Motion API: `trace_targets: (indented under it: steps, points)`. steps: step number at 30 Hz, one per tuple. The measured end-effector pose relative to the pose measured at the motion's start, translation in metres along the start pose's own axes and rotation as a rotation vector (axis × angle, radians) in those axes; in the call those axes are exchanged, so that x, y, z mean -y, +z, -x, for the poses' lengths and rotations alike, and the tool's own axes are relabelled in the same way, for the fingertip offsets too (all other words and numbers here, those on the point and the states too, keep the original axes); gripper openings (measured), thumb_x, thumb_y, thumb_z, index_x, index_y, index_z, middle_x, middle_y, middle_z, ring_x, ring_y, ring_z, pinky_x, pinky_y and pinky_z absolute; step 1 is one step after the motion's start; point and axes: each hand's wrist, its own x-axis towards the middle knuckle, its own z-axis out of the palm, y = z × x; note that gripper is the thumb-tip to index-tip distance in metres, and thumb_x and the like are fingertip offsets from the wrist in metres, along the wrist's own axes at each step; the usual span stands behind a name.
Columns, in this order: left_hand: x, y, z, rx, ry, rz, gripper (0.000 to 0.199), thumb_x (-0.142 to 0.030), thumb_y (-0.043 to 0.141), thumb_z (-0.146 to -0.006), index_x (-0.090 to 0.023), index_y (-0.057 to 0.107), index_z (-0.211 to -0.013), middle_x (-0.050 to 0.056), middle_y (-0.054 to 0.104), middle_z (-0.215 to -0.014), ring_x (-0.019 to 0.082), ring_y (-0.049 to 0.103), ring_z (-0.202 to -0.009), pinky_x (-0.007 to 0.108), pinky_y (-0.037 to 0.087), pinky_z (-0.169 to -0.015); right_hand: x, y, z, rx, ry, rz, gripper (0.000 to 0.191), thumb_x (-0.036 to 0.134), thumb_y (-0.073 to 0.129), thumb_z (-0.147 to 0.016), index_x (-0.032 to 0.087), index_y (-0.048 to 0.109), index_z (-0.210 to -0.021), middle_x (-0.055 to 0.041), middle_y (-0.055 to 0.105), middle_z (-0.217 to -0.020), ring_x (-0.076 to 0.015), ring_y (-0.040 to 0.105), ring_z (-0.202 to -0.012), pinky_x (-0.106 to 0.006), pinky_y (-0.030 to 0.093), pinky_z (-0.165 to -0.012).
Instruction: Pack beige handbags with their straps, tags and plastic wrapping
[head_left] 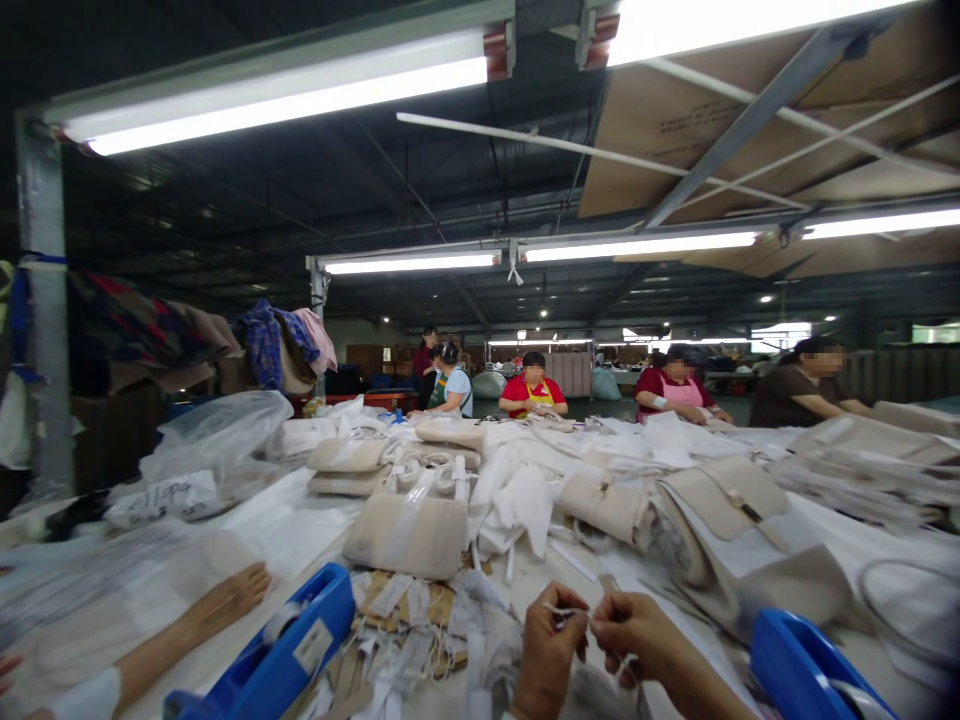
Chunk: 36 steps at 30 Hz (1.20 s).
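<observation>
Close in front of me, my left hand [546, 650] is closed in a pinch on a thin white string [559, 609]. Facing it almost fingertip to fingertip, my right hand [637, 640] also pinches the string, and a loose end hangs below its fingers. Whether a tag hangs on the string cannot be seen. Just left of my hands lies a heap of tags with white strings [405, 620] on brown card. Beyond the heap sits a folded beige bag [405, 530] with a clear strip around it.
Blue tape dispensers stand left [292, 640] and right [810, 665]. A co-worker's hand [232, 600] rests on plastic-covered material at left. Beige bags with flaps [720, 500] and white wrapping [517, 500] cover the table. Several people work across it. Fluorescent lamps [300, 90] hang overhead.
</observation>
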Motion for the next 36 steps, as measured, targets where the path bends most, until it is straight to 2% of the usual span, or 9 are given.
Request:
trace_targets:
  steps: [3, 6, 11, 17, 28, 33, 36]
  points:
    - [0.002, 0.0, -0.001, 0.002, -0.003, -0.008, 0.019, -0.031, 0.063, -0.077, -0.016, 0.053, -0.071, -0.005, 0.047, -0.058, 0.007, 0.044, -0.047, 0.02, 0.034, -0.047, 0.0, -0.001, 0.004, -0.011, -0.036, 0.033, 0.025, 0.033, 0.066, -0.054, 0.02, 0.046, -0.062, 0.0028, 0.053, -0.05, -0.0118, 0.054, -0.038, -0.018, 0.034, -0.03]
    - [0.01, 0.0, -0.004, 0.004, -0.006, 0.004, 0.027, -0.04, 0.064, -0.077, -0.018, 0.05, -0.07, -0.006, 0.045, -0.053, 0.007, 0.041, -0.043, 0.02, 0.032, -0.045, 0.002, -0.001, 0.006, -0.002, -0.038, 0.067, 0.025, 0.035, 0.066, -0.056, 0.019, 0.047, -0.063, 0.0029, 0.054, -0.052, -0.0107, 0.052, -0.037, -0.018, 0.033, -0.03]
    - [0.023, -0.003, -0.008, 0.047, -0.021, 0.048, 0.039, -0.054, 0.064, -0.078, -0.018, 0.049, -0.073, -0.005, 0.049, -0.047, 0.007, 0.04, -0.039, 0.02, 0.028, -0.042, 0.007, -0.003, 0.007, 0.037, -0.04, 0.05, 0.031, 0.042, 0.067, -0.056, 0.019, 0.048, -0.062, 0.0031, 0.053, -0.052, -0.0095, 0.051, -0.036, -0.017, 0.03, -0.03]
    - [0.024, -0.004, -0.007, 0.067, -0.04, 0.117, 0.046, -0.06, 0.066, -0.075, -0.018, 0.048, -0.073, -0.003, 0.052, -0.048, 0.007, 0.041, -0.039, 0.02, 0.029, -0.042, 0.011, -0.008, 0.011, 0.099, -0.059, 0.006, 0.029, 0.04, 0.066, -0.06, 0.019, 0.049, -0.071, 0.0053, 0.054, -0.057, -0.0078, 0.052, -0.038, -0.015, 0.03, -0.032]
    - [0.023, 0.0, -0.005, 0.141, -0.091, 0.19, 0.048, -0.059, 0.073, -0.071, -0.017, 0.049, -0.073, -0.002, 0.055, -0.049, 0.008, 0.045, -0.037, 0.02, 0.032, -0.039, 0.016, -0.002, 0.015, 0.047, 0.001, -0.166, 0.023, 0.028, 0.049, -0.053, 0.021, 0.046, -0.074, 0.009, 0.046, -0.047, -0.0073, 0.046, -0.036, -0.016, 0.026, -0.037]
    - [0.026, 0.0, -0.007, 0.159, -0.103, 0.186, 0.047, -0.056, 0.076, -0.067, -0.016, 0.051, -0.072, -0.002, 0.055, -0.048, 0.008, 0.045, -0.036, 0.02, 0.031, -0.038, 0.012, -0.002, 0.01, 0.038, 0.006, -0.188, 0.019, 0.027, 0.049, -0.052, 0.021, 0.047, -0.069, 0.0091, 0.044, -0.044, -0.0065, 0.044, -0.035, -0.016, 0.023, -0.037]
    - [0.02, 0.0, -0.007, 0.18, -0.067, 0.227, 0.042, -0.05, 0.078, -0.065, -0.016, 0.052, -0.069, -0.003, 0.051, -0.046, 0.008, 0.043, -0.036, 0.021, 0.032, -0.038, 0.009, -0.006, 0.006, 0.047, 0.008, -0.196, 0.017, 0.029, 0.054, -0.054, 0.02, 0.049, -0.068, 0.0075, 0.047, -0.047, -0.0076, 0.047, -0.038, -0.017, 0.028, -0.039]
